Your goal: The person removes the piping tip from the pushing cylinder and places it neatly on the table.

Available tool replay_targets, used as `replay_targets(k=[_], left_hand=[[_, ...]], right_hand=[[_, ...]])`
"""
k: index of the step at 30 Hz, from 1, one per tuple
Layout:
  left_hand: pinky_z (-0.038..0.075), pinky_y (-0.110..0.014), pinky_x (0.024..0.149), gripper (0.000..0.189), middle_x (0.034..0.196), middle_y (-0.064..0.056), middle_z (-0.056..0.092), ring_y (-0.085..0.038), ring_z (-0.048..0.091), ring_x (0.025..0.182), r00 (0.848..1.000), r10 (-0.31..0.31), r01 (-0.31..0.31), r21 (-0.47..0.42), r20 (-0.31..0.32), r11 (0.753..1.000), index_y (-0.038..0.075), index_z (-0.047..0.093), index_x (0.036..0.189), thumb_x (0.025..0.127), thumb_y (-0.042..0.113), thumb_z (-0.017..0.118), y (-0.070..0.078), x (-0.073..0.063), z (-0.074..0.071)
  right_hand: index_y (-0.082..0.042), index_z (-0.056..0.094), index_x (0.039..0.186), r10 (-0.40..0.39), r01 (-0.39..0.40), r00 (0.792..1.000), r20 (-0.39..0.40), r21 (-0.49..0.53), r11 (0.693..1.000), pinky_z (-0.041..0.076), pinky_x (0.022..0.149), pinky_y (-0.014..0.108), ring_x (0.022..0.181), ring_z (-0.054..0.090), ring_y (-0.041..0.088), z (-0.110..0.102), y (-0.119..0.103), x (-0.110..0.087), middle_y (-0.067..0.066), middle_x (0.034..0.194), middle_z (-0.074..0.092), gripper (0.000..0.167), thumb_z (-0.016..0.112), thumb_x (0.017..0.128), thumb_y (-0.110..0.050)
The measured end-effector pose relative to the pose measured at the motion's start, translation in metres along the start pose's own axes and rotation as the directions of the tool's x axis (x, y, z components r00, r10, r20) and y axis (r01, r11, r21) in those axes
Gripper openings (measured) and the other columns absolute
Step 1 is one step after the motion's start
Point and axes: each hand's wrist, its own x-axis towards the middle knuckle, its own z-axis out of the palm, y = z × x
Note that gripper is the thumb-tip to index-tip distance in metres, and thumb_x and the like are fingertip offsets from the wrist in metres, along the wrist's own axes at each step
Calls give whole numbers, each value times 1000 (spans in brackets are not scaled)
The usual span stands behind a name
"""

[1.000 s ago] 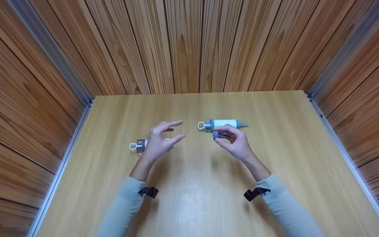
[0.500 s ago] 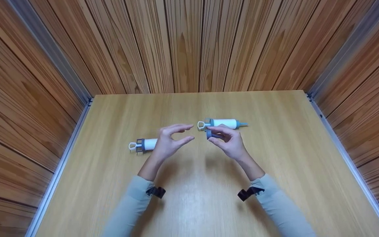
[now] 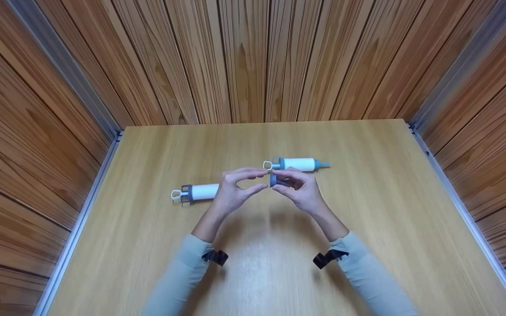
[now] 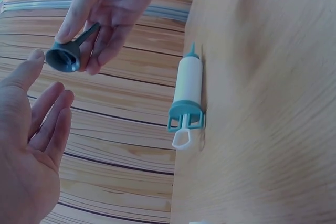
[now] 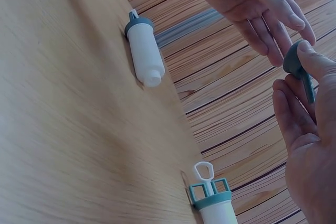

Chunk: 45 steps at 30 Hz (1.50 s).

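Observation:
My right hand point(image 3: 305, 192) holds a dark blue-green funnel-shaped nozzle point(image 4: 63, 59) between thumb and fingers, above the table. Its wide hollow end faces my left hand point(image 3: 234, 189), and its thin spout points back toward the right palm. The left fingers are extended, with a space between them and the thumb, close to the nozzle's rim; whether they touch it I cannot tell. Behind the right hand lies a white syringe point(image 3: 298, 164) with a teal collar, a matching nozzle and a white pull handle. Left of the left hand lies a second syringe point(image 5: 147, 51), its front end bare.
Both syringes lie on the light wooden table point(image 3: 253, 276). Wood-panelled walls point(image 3: 248, 61) rise at the back and sides, with grey metal rails point(image 3: 79, 219) along the table's side edges. A dark wrist camera point(image 3: 215, 256) is strapped at each cuff.
My left hand has moved right, uncovering more of the left syringe. The right hand has shifted left with the nozzle. The hands are now close together; both syringes stay in place.

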Motion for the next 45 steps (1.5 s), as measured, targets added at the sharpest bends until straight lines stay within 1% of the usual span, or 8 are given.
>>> replay_targets(k=[8,20,23,28,30,35,37,45], left_hand=[[63,-50,114,31,136,-11,83,-33,79,132,1000,-4,4,-27,18,1000,11,84,132,101,12,85,1,1,5],[62,-53,115,29,133,-13,84,-34,79,131,1000,-2,2,-31,22,1000,10,85,129,100,11,85,1,1,5],[61,-55,116,29,132,-14,85,-35,79,131,1000,10,-9,-22,21,1000,9,85,128,99,11,87,1,1,5],[61,-57,116,28,130,-15,85,-36,80,128,999,40,-40,-3,10,999,8,85,127,99,11,87,2,2,1],[62,-56,116,29,130,-14,85,-35,80,128,999,51,-51,2,4,999,9,85,127,99,12,87,1,3,-1],[61,-56,117,29,130,-13,85,-34,80,127,998,57,-57,-16,-8,998,10,85,128,98,11,87,1,2,-7],[60,-57,117,29,130,-13,85,-34,80,127,998,54,-54,-24,-10,998,10,85,128,99,11,87,1,2,-8],[61,-56,117,29,130,-13,85,-33,80,127,998,62,-62,1,-14,998,10,85,128,99,12,87,2,2,-12]], right_hand=[[15,72,135,-16,15,1000,9,53,998,65,103,23,115,78,4,5,-2,1,-16,122,80,40,78,96,14],[18,71,133,-26,24,1000,13,86,996,65,103,23,116,78,4,6,-2,1,-15,122,81,38,77,95,16],[21,68,133,-25,24,1000,12,104,994,64,104,22,116,79,3,7,-1,1,-15,124,81,40,77,94,17],[20,66,137,-12,12,1000,8,68,998,63,107,23,119,79,3,2,-2,2,-16,127,81,46,79,94,16],[18,67,138,-11,11,1000,4,50,999,64,107,24,119,79,5,0,-3,2,-11,127,82,46,80,94,15],[15,70,137,-26,26,1000,-4,26,999,65,105,25,116,80,9,-4,-3,2,24,126,80,44,79,93,16],[14,71,136,-33,33,999,-6,14,999,65,105,24,115,80,9,-5,-2,0,31,126,76,44,79,93,17],[17,71,132,-47,47,999,2,30,998,65,103,24,113,80,6,-5,2,-2,23,124,79,38,76,94,19]])
